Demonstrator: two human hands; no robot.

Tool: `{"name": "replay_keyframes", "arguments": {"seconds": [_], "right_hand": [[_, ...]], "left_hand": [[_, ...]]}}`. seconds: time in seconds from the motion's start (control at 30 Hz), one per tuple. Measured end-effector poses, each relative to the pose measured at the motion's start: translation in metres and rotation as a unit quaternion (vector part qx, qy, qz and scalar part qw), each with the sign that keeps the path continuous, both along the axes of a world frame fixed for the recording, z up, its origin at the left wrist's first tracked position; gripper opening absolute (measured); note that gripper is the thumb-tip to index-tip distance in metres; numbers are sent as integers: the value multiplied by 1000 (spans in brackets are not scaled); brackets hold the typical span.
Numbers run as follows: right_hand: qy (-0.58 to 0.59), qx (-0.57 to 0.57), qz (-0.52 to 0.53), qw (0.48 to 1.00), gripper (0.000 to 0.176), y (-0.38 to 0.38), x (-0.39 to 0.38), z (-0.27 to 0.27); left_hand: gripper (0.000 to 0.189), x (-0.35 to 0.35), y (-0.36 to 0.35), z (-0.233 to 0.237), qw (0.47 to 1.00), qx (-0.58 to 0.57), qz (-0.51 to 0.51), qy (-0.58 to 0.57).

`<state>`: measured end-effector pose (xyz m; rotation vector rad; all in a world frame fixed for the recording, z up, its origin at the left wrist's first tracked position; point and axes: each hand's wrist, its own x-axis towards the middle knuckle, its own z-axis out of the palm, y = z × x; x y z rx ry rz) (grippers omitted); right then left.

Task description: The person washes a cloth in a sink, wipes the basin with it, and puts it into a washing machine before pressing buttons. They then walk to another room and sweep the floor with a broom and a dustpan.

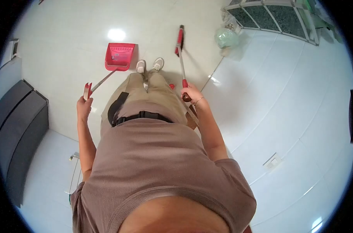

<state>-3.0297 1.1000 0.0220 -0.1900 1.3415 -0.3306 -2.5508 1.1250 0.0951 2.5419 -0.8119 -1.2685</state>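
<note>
My left hand (84,107) is closed around the red grip at the top of a long-handled dustpan (121,49). Its pink-red pan rests on the floor ahead of my left foot, and the thin metal handle slants up to my fingers. On the other side, my right hand (192,94) grips the dark end of a broom (182,64) with a pale stick and red sleeve. The narrow red and dark broom head is at the floor, right of the dustpan and apart from it. I cannot make out any debris in the pan.
My shoes (158,64) stand on the glossy tiled floor. A pale green plastic bag (227,37) lies by the right wall, near a metal-framed rack with dark panels (262,17). Dark grey padded furniture (23,116) stands at the left. A wall switch (272,161) is at lower right.
</note>
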Motion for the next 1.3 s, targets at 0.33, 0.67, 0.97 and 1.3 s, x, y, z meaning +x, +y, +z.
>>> {"name": "replay_keyframes", "arguments": {"seconds": [0.33,0.67,0.97,1.3], "right_hand": [[112,-34,42,992,10,-62,-34,31],[275,3,212,938,10,-228,-46,-91],[81,15,275,958,19,-220,26,-6],[28,-26,198,979,48,-255,-9,63]], "left_hand": [[25,40,-6,-8,1000,15,-8,26],[21,-16,-21,11,994,10,113,1],[20,-33,-36,18,974,16,227,-9],[24,-21,-29,23,973,47,227,-4]]}}
